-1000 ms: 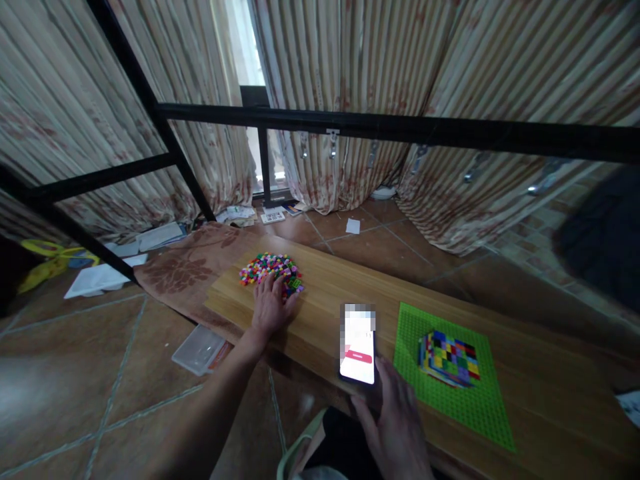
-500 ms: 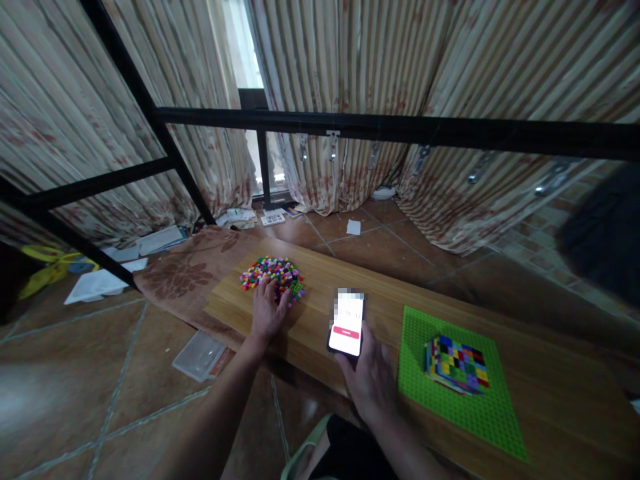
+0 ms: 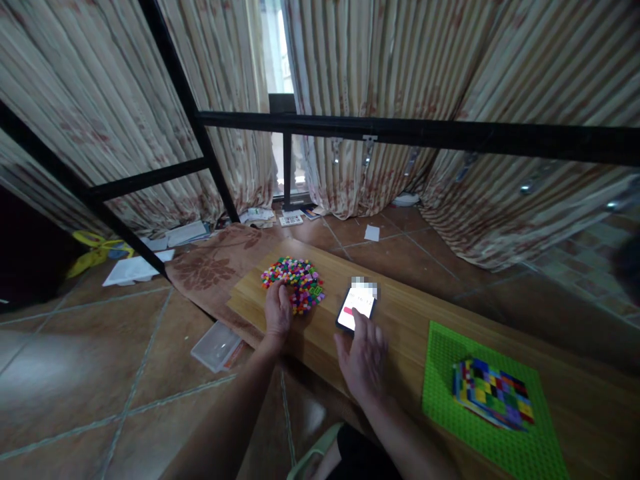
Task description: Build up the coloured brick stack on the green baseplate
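A heap of small colourful toy bricks (image 3: 295, 272) is spread on the wooden table. At its near edge rests my left hand (image 3: 278, 312), fingers drawn together; anything inside them is hidden. The phone (image 3: 356, 307) lies lit on the wood to the right of the heap. Over its lower part my right hand (image 3: 365, 357) reaches with one finger at the red button on the screen, the thumb spread away and nothing gripped. Farther right, a block built of multicoloured bricks (image 3: 495, 392) stands on a green baseplate (image 3: 440, 347).
The long wooden table (image 3: 400, 313) has a brown patterned cloth (image 3: 210, 263) at its left end. Below it on the tiles lies a clear plastic box (image 3: 217, 347). A black metal frame (image 3: 320, 125) crosses in front of the curtains (image 3: 345, 67). Papers (image 3: 137, 267) lie on the floor.
My right hand has let go of the phone, which now lies on the table, and touches its screen. My left hand's fingers have drawn together at the heap's edge. The view has shifted left.
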